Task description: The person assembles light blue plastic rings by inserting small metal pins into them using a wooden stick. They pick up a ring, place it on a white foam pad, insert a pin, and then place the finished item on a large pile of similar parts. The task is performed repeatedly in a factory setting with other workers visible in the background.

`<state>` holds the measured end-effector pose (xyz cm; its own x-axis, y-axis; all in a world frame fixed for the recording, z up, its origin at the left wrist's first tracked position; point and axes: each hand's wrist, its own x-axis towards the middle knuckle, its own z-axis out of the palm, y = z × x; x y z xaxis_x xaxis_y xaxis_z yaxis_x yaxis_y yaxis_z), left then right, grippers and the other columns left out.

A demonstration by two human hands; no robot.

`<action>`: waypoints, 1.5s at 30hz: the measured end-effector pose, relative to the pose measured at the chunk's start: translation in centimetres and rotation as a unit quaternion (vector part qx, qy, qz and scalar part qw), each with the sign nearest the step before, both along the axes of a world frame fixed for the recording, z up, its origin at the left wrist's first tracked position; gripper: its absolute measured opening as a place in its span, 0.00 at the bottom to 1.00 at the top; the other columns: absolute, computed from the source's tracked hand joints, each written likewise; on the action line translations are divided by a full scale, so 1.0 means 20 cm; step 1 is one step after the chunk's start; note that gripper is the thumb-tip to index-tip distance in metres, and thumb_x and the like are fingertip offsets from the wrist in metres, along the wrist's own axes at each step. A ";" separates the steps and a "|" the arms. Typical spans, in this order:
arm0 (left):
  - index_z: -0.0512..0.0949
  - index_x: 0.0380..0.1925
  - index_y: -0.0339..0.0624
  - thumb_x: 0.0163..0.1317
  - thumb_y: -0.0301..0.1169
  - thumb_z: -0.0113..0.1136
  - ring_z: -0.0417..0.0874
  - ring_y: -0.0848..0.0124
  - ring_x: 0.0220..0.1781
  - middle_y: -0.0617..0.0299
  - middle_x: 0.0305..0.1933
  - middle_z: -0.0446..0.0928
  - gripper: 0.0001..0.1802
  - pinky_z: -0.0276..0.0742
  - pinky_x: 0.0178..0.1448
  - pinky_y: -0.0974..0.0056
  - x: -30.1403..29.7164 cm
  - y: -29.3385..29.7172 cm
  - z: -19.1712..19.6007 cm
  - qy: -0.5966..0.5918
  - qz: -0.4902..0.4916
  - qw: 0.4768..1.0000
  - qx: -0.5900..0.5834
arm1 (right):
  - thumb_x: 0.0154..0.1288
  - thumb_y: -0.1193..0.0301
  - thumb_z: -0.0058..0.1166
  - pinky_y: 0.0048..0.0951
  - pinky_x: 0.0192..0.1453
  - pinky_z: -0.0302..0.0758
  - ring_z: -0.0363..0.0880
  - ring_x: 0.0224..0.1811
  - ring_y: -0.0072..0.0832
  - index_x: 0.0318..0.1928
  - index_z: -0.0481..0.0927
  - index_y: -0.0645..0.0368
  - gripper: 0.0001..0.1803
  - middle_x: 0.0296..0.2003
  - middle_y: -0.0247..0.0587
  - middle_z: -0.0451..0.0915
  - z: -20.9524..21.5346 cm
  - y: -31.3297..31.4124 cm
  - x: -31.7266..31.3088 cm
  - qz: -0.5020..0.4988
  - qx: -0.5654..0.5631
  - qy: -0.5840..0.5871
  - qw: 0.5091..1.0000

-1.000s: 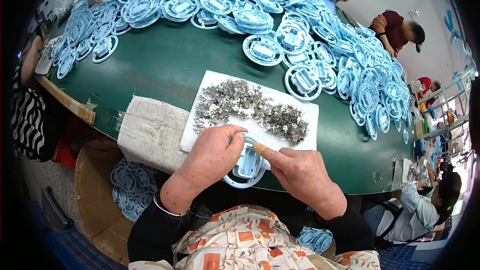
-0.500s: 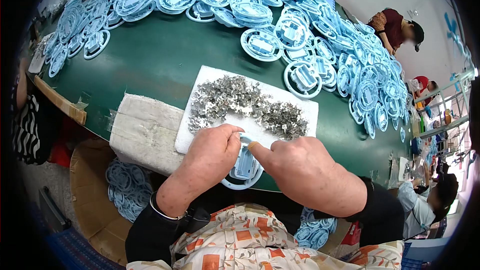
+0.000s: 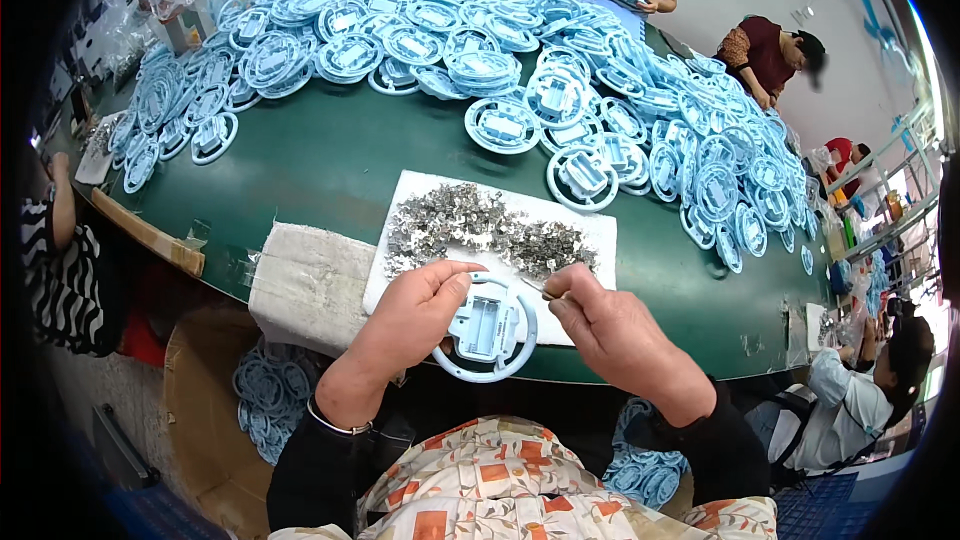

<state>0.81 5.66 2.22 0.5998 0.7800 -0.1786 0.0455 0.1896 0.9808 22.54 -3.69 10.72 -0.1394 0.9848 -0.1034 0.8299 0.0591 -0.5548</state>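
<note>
My left hand (image 3: 415,315) is closed on the upper left rim of a light-blue plastic toy steering wheel (image 3: 484,322). A rectangular compartment with several slots lies in its middle, facing up. To its right, my right hand (image 3: 625,335) is closed, with thumb and forefinger pinching a thin metal piece (image 3: 533,287) whose tip points at the wheel's upper rim; its exact kind is too small to tell. Just beyond both hands, a heap of small metal clips (image 3: 450,220) lies on a white foam board (image 3: 606,240).
A worn whitish block (image 3: 310,285) sits left of the board on the green table (image 3: 330,155). Many blue wheels (image 3: 410,45) are piled along the far side and right. A cardboard box (image 3: 205,410) with more wheels stands below left. Several people work around the table.
My right hand has drawn back to the right from the wheel, and a thin metal piece now shows in its fingers. The wheel's compartment is now uncovered to view. The camera view has shifted.
</note>
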 end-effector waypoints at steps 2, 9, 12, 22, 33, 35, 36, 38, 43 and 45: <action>0.78 0.60 0.31 0.79 0.30 0.48 0.83 0.80 0.45 0.62 0.48 0.84 0.17 0.81 0.49 0.73 0.03 -0.05 0.02 -0.048 -0.028 0.996 -0.071 | 0.79 0.63 0.53 0.33 0.31 0.73 0.79 0.25 0.25 0.53 0.72 0.59 0.13 0.24 0.37 0.80 -0.08 -0.07 0.01 -0.119 -0.041 0.205 0.971; 0.71 0.68 0.34 0.77 0.28 0.48 0.79 0.78 0.54 0.56 0.59 0.78 0.22 0.78 0.56 0.69 0.08 -0.19 0.06 -0.068 -0.066 0.996 0.002 | 0.82 0.59 0.49 0.14 0.25 0.59 0.63 0.24 0.06 0.48 0.76 0.56 0.13 0.29 0.19 0.71 -0.15 -0.17 0.05 -0.177 -0.195 0.509 0.819; 0.68 0.71 0.34 0.74 0.27 0.48 0.80 0.73 0.55 0.52 0.59 0.78 0.26 0.77 0.58 0.66 0.11 -0.21 0.14 0.052 -0.123 0.971 0.197 | 0.82 0.58 0.47 0.14 0.26 0.60 0.63 0.25 0.07 0.48 0.77 0.56 0.14 0.28 0.20 0.68 -0.18 -0.19 0.08 -0.163 -0.199 0.500 0.827; 0.67 0.68 0.32 0.76 0.40 0.53 0.84 0.66 0.37 0.55 0.47 0.79 0.29 0.81 0.39 0.64 0.12 -0.24 0.03 -0.242 -0.115 0.948 -0.172 | 0.84 0.68 0.45 0.16 0.31 0.62 0.64 0.29 0.10 0.56 0.74 0.59 0.10 0.29 0.22 0.68 -0.20 -0.25 0.02 -0.097 0.013 0.506 0.857; 0.67 0.65 0.32 0.75 0.31 0.55 0.84 0.65 0.39 0.49 0.42 0.81 0.23 0.81 0.39 0.64 0.13 -0.31 0.00 -0.322 -0.154 0.910 -0.210 | 0.68 0.71 0.67 0.22 0.26 0.63 0.62 0.23 0.11 0.36 0.76 0.60 0.11 0.19 0.24 0.68 -0.17 -0.17 0.01 -0.144 0.003 0.347 0.927; 0.68 0.65 0.32 0.77 0.36 0.53 0.85 0.62 0.40 0.46 0.45 0.81 0.24 0.82 0.39 0.62 0.14 -0.32 0.00 -0.348 -0.157 0.882 -0.278 | 0.67 0.71 0.68 0.22 0.27 0.62 0.61 0.23 0.11 0.34 0.76 0.59 0.12 0.20 0.22 0.66 -0.20 -0.16 0.03 -0.151 -0.026 0.404 0.902; 0.67 0.66 0.32 0.76 0.38 0.52 0.86 0.61 0.40 0.45 0.46 0.81 0.25 0.82 0.39 0.62 0.13 -0.32 -0.01 -0.357 -0.163 0.876 -0.280 | 0.66 0.72 0.69 0.21 0.27 0.62 0.60 0.23 0.10 0.33 0.75 0.59 0.12 0.20 0.21 0.66 -0.20 -0.16 0.04 -0.154 -0.041 0.431 0.888; 0.67 0.67 0.33 0.76 0.42 0.51 0.86 0.58 0.40 0.43 0.48 0.81 0.28 0.82 0.38 0.61 0.08 -0.31 -0.07 -0.372 -0.166 0.869 -0.280 | 0.66 0.72 0.70 0.19 0.27 0.60 0.58 0.24 0.10 0.35 0.76 0.58 0.12 0.22 0.19 0.64 -0.18 -0.15 0.01 -0.145 -0.059 0.425 0.891; 0.62 0.73 0.30 0.74 0.47 0.53 0.87 0.52 0.35 0.37 0.49 0.81 0.38 0.82 0.30 0.61 -0.01 -0.33 -0.07 -0.427 -0.163 0.789 -0.410 | 0.71 0.70 0.65 0.19 0.30 0.61 0.60 0.26 0.10 0.38 0.78 0.61 0.10 0.24 0.20 0.67 -0.22 -0.16 0.01 -0.124 -0.037 0.438 0.890; 0.63 0.72 0.30 0.71 0.57 0.51 0.85 0.40 0.38 0.29 0.52 0.77 0.44 0.81 0.33 0.51 -0.15 -0.33 -0.15 -0.463 -0.144 0.763 -0.428 | 0.73 0.70 0.62 0.19 0.31 0.62 0.63 0.28 0.11 0.37 0.77 0.62 0.10 0.25 0.21 0.70 -0.23 -0.20 0.03 -0.132 0.003 0.423 0.896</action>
<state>-2.19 -1.02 -0.73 0.9026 0.4268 0.0556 -0.4303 0.8916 0.1412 23.05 -7.72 6.15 0.0736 0.9952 -0.0650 0.0967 -0.0720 -0.9927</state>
